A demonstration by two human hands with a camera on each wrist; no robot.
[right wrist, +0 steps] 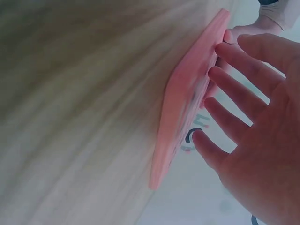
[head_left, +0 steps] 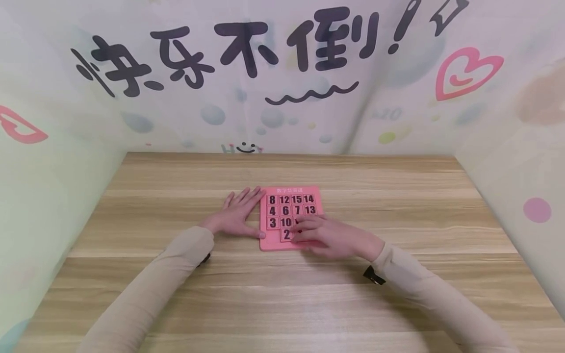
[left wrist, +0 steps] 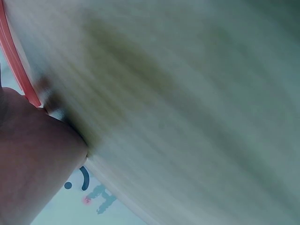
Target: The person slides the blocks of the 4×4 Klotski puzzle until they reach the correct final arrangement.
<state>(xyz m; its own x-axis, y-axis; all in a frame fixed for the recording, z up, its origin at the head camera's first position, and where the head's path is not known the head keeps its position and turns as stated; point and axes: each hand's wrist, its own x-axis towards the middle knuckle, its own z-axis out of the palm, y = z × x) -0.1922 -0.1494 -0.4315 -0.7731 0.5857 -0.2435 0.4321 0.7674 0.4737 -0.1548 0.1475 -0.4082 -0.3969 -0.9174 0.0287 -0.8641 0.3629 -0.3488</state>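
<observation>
A pink sliding number puzzle [head_left: 289, 190] lies flat on the table, its tiles marked with black numbers. The bottom-left slot of its grid is vacant, with the 2 tile [head_left: 286, 235] just right of it. My left hand [head_left: 233, 216] rests along the puzzle's left side, fingers spread and thumb at the lower left edge. Over the lower right tiles is my right hand [head_left: 331, 238], its fingers apart and loosely extended, hiding several tiles. In the right wrist view, the fingertips of this hand [right wrist: 267, 117] reach the tile face. The left wrist view catches only the puzzle's red-looking edge [left wrist: 18, 61].
A wood-grain table [head_left: 282, 304] spreads around the puzzle. Behind it stands a white printed backdrop [head_left: 185, 122] with large black characters, and pale panels rise at the left and right sides. A dark strap piece [head_left: 374, 275] hangs at the right wrist.
</observation>
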